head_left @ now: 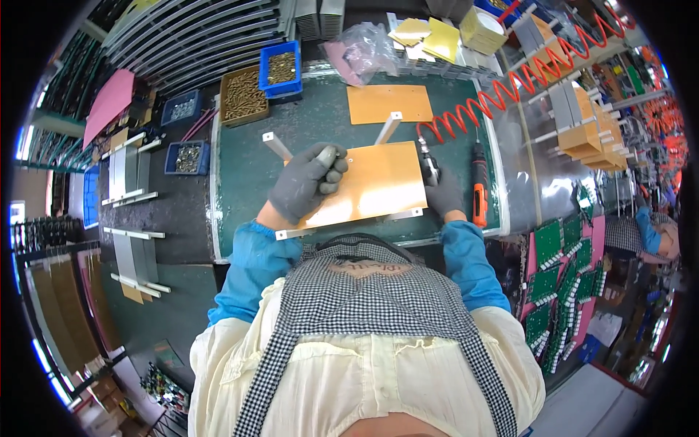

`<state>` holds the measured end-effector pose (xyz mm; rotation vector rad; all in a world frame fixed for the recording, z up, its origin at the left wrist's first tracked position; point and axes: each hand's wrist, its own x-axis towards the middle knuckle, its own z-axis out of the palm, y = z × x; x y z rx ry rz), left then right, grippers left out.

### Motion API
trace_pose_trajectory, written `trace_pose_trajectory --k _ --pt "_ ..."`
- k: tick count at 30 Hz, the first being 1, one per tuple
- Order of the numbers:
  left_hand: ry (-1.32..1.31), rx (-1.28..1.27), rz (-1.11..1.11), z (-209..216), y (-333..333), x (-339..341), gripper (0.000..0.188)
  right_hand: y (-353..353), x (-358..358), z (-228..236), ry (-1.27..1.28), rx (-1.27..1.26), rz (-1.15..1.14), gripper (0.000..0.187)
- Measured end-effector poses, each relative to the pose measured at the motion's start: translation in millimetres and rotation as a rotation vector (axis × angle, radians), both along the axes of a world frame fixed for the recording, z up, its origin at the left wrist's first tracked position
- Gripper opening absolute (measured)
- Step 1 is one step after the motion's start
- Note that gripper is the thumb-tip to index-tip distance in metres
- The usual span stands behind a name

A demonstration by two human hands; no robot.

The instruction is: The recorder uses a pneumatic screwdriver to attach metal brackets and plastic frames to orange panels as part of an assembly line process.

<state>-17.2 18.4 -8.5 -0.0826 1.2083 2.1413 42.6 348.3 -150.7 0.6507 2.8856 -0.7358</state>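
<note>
My left hand (309, 182), in a grey glove, is curled closed over the left part of an orange-yellow panel (378, 178). Whatever its fingers hold, if anything, is too small to make out. Pale metal bars with holes in their ends, one of them a bar (389, 127) at the far edge, stick out from under the panel. Just past the panel's right edge, my gloved right hand (445, 193) is wrapped round a dark and silver air tool (431, 169), which joins a red coiled hose (502, 91). Part of that tool is hidden by the hand.
An orange and black power screwdriver (479, 186) lies on the green worktop (247, 197) at right. Another orange panel (386, 104) lies beyond. Screws fill a cardboard box (244, 95) and a blue bin (282, 69). Green circuit boards (546, 280) lie at lower right.
</note>
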Motion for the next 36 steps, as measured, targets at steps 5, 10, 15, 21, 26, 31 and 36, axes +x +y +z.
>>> trace_pose_trajectory --k 5,10,15,21,26,31,36 --pt "-0.003 0.002 -0.009 -1.8 -2.3 -0.6 0.029 9.0 4.9 71.6 0.307 -0.560 -0.083 0.034" --pt "-0.004 0.025 0.007 -5.4 -3.1 1.4 0.032 6.0 -1.2 189.6 0.699 -1.314 0.030 0.041" --pt "-0.001 0.016 0.017 -1.1 -2.1 -0.1 0.034 -83.4 -20.2 267.9 1.190 -1.576 0.393 0.051" --pt "0.000 0.000 0.032 1.0 -5.5 2.3 0.033 -135.1 -33.8 244.7 1.023 -1.555 0.630 0.048" --pt "-0.001 -0.021 0.036 3.0 -2.4 2.8 0.034 -144.2 -39.1 233.0 0.961 -1.452 0.624 0.045" --pt "-0.015 -0.022 0.055 1.2 -4.1 3.0 0.035 -146.4 -40.9 231.1 0.949 -1.478 0.617 0.046" --pt "-0.007 0.022 -0.014 -3.9 -6.6 -0.4 0.036 -147.2 -43.3 230.7 0.997 -1.480 0.570 0.045"
